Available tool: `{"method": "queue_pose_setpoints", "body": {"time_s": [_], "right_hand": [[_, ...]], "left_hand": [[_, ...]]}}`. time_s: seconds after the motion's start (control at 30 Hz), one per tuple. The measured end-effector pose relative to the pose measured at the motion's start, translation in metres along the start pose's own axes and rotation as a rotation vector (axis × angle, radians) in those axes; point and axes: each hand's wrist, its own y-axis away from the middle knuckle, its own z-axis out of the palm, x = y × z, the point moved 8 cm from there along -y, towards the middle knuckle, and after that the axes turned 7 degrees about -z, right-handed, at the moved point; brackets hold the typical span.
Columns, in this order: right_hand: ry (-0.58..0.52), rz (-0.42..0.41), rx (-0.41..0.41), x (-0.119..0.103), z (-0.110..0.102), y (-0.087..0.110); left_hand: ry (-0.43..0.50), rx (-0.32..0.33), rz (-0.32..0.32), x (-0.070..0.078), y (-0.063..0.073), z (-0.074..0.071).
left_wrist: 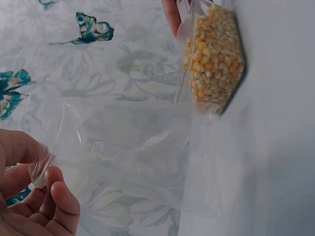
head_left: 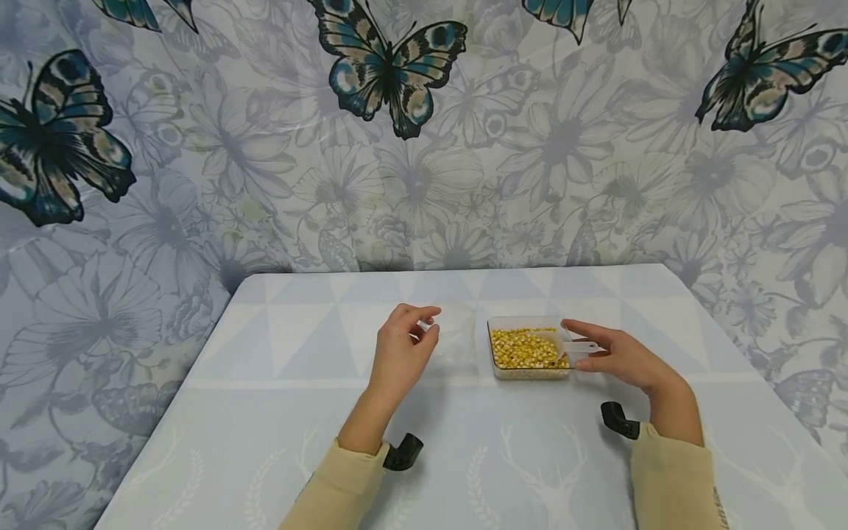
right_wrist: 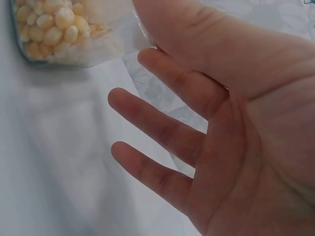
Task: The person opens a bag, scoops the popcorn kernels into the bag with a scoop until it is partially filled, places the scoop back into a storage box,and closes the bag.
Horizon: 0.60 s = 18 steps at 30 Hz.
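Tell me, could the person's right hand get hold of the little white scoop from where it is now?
Very likely yes: the right hand is at one end of the box, and the handle of the scoop juts out between thumb and forefinger, with nothing visible in the way.

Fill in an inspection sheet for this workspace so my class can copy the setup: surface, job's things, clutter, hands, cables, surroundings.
Surface: pale grey-white patterned table.
Job's things: clear rectangular container holding yellow corn kernels and a white plastic-looking scoop, its handle over the right end; transparent, seemingly empty plastic bag.
Clutter: nothing seen.
Left hand: pinches the bag's edge.
Right hand: holds the container's right end between thumb and forefinger.
Cables: nothing seen.
Surroundings: grey-white floral backdrop with large teal-and-black butterflies.
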Motion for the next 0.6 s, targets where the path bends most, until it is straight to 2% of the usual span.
{"method": "queue_pose_setpoints", "body": {"time_s": [0.23, 0.6], "right_hand": [[0.016, -0.017, 0.008, -0.007, 0.007, -0.007], [-0.026, -0.055, 0.004, -0.015, 0.02, -0.024]], "left_hand": [[-0.01, 0.011, -0.027, -0.003, -0.001, -0.006], [-0.006, 0.059, -0.038, -0.007, -0.005, -0.017]]}}
